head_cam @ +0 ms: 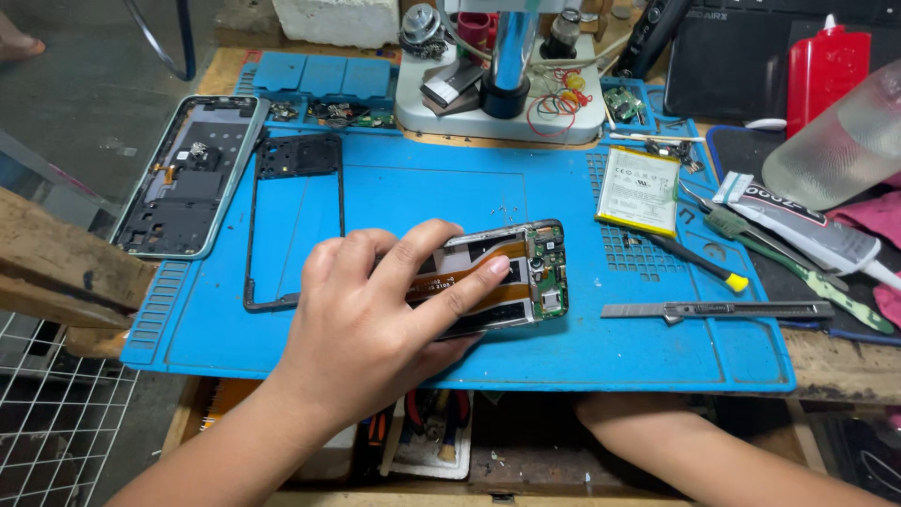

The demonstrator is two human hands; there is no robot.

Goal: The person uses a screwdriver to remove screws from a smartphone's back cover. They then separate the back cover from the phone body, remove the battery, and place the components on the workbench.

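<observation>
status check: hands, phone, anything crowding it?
Left hand gripping the opened phone on the blue mat. Right hand hidden under the bench edge. Black frame beside it on one side, utility knife on the other, both apart.

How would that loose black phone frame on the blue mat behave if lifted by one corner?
The black phone frame is an open rectangle of thin rails, so it probably feels very light and twists or sags somewhat. Its narrow side rails look bendable, so likely fragile under a one-corner lift. It lies flat on the blue mat, whose surface looks grippy, so a push should slide it little.
</observation>
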